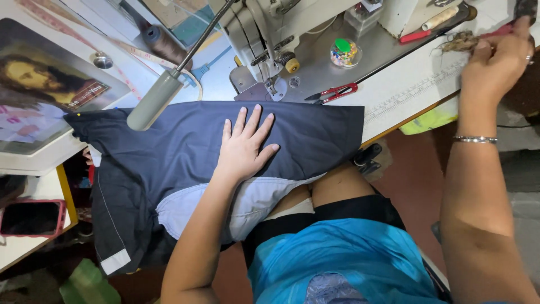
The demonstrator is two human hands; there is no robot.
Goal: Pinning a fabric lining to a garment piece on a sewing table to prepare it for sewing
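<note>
Looking down on a white sewing table with a ruler strip along its front edge, the head camera takes in a crowded workshop corner with a reddish floor below. A grey sewing machine stands at the back of the table, and the grey head of a gooseneck lamp hangs over the cloth's upper left part. Red-handled snips lie just right of the needle area, near a small clear jar of coloured bits. A spool of brown thread and a measuring tape sit at the back left. A framed picture lies at the left, and a phone in a pink case rests on a lower shelf.

The dark navy garment lies spread on the table in front of the machine, its long axis running left to right, with its lower part and pale lining drooping off the front edge onto the person's lap. The left hand rests flat on it, fingers spread and pointing toward the machine, gripping nothing. The right hand reaches to the far right of the table, fingers closed around a tuft of brownish thread scraps; a red tool lies just beside them.
</note>
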